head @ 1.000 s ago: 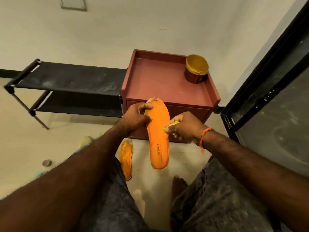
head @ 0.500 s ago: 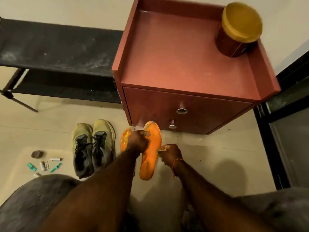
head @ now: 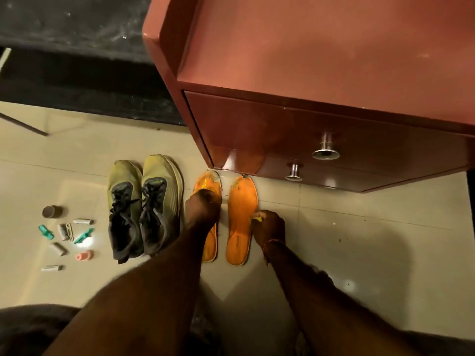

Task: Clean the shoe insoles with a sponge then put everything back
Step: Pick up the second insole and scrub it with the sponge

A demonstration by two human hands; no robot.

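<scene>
Two orange insoles lie side by side on the floor in front of the cabinet. My left hand is on the left insole, with its fingers bent over the insole's right edge, and it hides the insole's middle. The right insole lies flat with its printed heel toward me. My right hand touches this insole's right edge and pinches a small yellow sponge, mostly hidden in the fingers. A pair of olive-green shoes stands just left of the insoles.
A red-brown cabinet with two metal drawer knobs stands right behind the insoles' toes. A black rack is at the back left. Several small items are scattered on the tiles to the left of the shoes. My legs fill the bottom corners.
The insole that my hands held up has come down to the floor beside the other one. My left hand has let it go and moved onto the left insole. The camera has tilted down.
</scene>
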